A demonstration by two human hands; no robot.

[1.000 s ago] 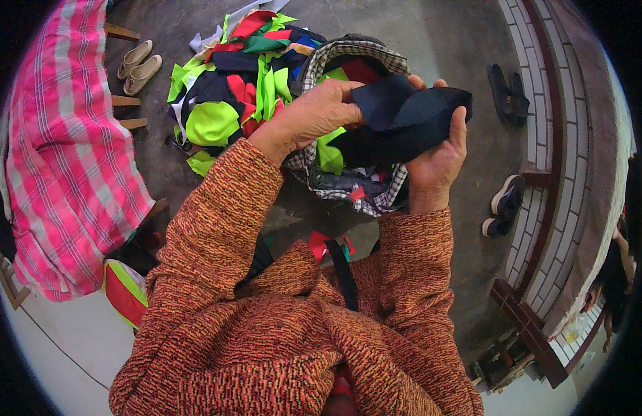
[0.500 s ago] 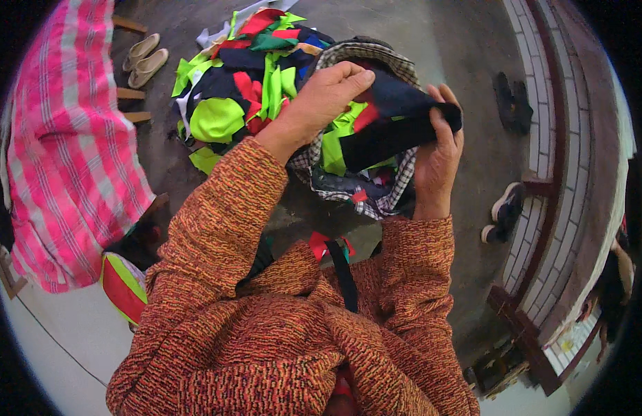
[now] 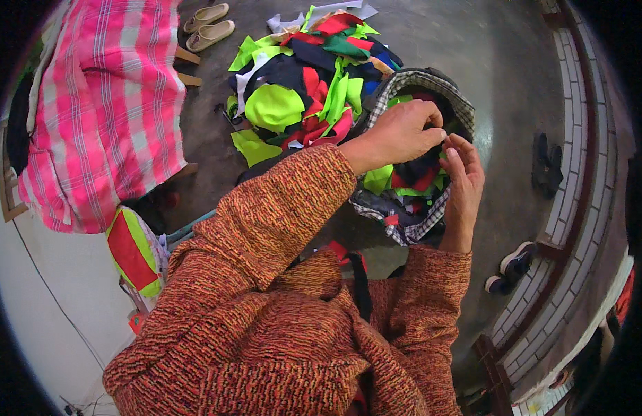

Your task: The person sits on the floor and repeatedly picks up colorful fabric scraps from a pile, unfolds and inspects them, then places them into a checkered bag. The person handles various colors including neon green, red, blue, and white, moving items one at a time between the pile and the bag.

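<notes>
Right hand (image 3: 465,175) hovers over a checked bag (image 3: 454,96) of lime-and-red scraps (image 3: 378,179).

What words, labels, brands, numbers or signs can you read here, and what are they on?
None that I can read.
The cloth scraps, checked bag and pink plaid cloth show no readable writing.
Any marks on the dark sneakers are too small to tell.

Left hand (image 3: 398,135), right hand (image 3: 465,177) over a checked bag (image 3: 462,111)
They nearly meet; cloth scraps (image 3: 274,109) lie beside the bag.
</notes>
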